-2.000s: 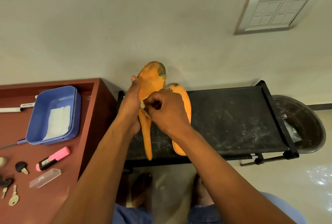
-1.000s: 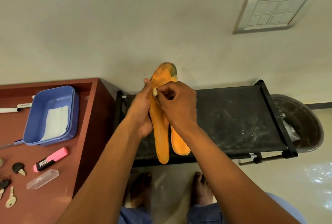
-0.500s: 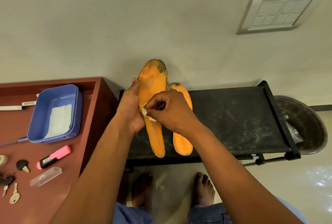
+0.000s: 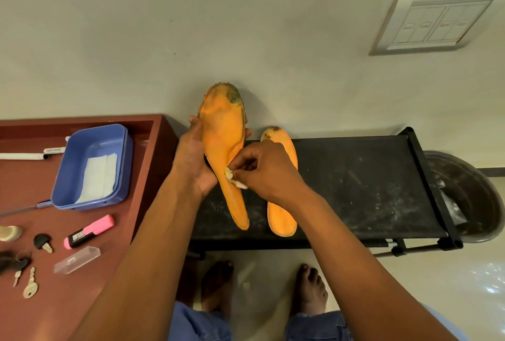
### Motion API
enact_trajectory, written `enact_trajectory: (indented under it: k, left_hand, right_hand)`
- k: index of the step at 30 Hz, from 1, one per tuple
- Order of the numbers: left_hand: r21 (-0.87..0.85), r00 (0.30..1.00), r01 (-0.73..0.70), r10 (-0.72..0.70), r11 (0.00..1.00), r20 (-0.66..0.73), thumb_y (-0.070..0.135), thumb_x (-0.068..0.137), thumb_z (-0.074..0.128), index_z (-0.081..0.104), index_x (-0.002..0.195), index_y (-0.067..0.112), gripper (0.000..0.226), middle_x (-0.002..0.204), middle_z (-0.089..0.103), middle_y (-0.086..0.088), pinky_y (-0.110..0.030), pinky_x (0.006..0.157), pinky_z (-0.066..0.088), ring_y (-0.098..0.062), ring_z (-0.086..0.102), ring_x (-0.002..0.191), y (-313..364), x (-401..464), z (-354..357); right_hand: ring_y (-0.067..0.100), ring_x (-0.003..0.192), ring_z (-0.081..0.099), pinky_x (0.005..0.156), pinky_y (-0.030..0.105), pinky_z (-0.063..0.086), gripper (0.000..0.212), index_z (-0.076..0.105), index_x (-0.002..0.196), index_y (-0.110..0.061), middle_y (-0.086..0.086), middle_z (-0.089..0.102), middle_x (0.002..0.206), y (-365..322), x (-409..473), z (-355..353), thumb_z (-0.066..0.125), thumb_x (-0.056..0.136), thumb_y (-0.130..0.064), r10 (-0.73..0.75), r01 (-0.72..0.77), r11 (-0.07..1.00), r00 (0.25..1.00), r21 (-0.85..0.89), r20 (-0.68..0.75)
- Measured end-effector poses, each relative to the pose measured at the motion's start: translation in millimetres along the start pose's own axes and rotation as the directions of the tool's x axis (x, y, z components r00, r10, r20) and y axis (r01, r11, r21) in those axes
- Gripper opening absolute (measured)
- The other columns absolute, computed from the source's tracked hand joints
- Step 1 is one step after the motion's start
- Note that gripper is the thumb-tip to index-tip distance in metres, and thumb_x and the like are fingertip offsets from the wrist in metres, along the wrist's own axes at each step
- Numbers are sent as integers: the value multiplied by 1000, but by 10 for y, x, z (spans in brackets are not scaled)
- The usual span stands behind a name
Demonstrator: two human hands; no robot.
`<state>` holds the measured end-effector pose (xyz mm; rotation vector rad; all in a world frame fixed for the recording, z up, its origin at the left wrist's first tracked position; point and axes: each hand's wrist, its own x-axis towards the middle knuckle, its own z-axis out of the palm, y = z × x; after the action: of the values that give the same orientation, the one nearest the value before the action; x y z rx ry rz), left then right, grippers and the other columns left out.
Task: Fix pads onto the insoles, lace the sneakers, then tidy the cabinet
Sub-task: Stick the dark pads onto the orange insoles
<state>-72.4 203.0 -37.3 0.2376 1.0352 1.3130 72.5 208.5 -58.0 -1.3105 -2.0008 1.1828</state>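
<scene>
My left hand (image 4: 192, 157) grips an orange insole (image 4: 222, 133) by its left edge and holds it upright above the black rack, its dirty toe end up. My right hand (image 4: 266, 170) pinches a small white pad (image 4: 235, 179) against the narrow middle of that insole. A second orange insole (image 4: 282, 215) lies flat on the black rack shelf (image 4: 369, 185), partly hidden behind my right hand. No sneakers are in view.
A red-brown cabinet top (image 4: 82, 299) at left carries a blue tray (image 4: 91, 165) with white sheets, a pink highlighter (image 4: 88, 231), a clear case (image 4: 77, 259), keys (image 4: 30, 283) and a white marker (image 4: 24, 155). A dark bin (image 4: 470, 196) stands right of the rack. My bare feet show below.
The held insole swung right over the other one, then back left and upright. My right hand moved from near the insole's top down to its narrow middle, still pinching the white pad.
</scene>
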Motion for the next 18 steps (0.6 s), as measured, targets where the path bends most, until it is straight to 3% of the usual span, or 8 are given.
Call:
enact_trajectory:
  k: [4,7,11,15,18]
  left_hand:
    - [38,999,31,-32,999,30,67,104,25,55,142,5,78,134,66,-22,-51,99,55,-37,64,125,-41,-27,64]
    - [135,995,82,-89,987,46,65,103,29,60,135,9,72,125,72,-20,-48,92,57,-35,71,113,-122,-78,159]
    - [247,987,104,-131,963,94,64,103,32,59,138,12,69,126,72,-18,-48,91,61,-34,70,115,-180,-100,203]
    - [272,981,117,-153,955,115,64,101,37,60,137,13,66,124,73,-18,-48,90,61,-36,71,112,-192,-134,231]
    - [245,991,94,-114,965,71,63,103,33,60,137,12,67,122,73,-18,-46,87,63,-33,73,110,-191,-123,216]
  right_hand:
    - [7,79,68,79,40,59,6,80,87,-17,-7,74,84,0,-3,62,80,83,-12,-22,29,999,973,28,-230]
    - [10,79,67,77,40,59,6,78,87,-20,-7,70,84,31,20,25,77,84,-15,-33,21,999,893,-31,-449]
    - [14,82,69,79,39,60,9,80,94,-20,0,73,91,113,39,-155,74,89,-16,-38,-27,995,778,-93,-627]
    - [13,82,68,80,39,60,11,81,97,-21,-1,74,93,172,65,-245,75,91,-16,-14,-50,995,767,-82,-642]
    - [12,82,68,81,38,60,11,82,96,-20,-1,73,91,122,39,-155,78,88,-14,-29,20,1000,868,-24,-496]
